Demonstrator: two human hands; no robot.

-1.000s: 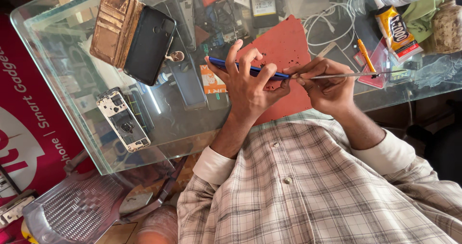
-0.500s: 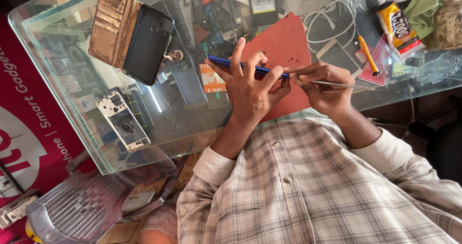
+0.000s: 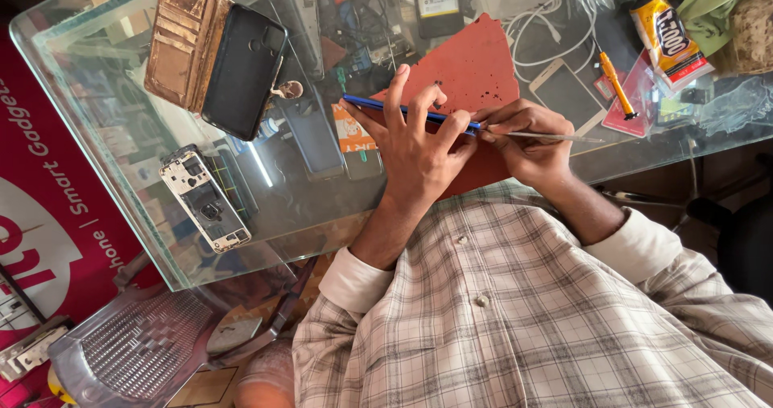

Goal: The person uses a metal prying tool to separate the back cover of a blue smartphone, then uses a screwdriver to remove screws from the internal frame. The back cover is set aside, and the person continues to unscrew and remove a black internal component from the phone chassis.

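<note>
Head view, looking down on a glass table. Left hand holds a thin blue-edged phone on edge above a red mat; fingers curled round it, thumb and fingertips pinching the rim, palm toward the body. Right hand closed round a slim metal tool, pinched between thumb and forefinger near its tip end, the shaft trailing out to the right. Tool tip meets the phone's edge at its right end, just where the two hands come together. Judgement: work on the edge seam looks under way but early; no panel or screen seen lifted clear of the phone, and whether any gap has opened cannot be told, the hands cover it. Around: a black phone in an open brown wallet case upper left, a stripped phone frame lower left, a glue tube and an orange-handled tool to the right, white cables beyond the mat
</note>
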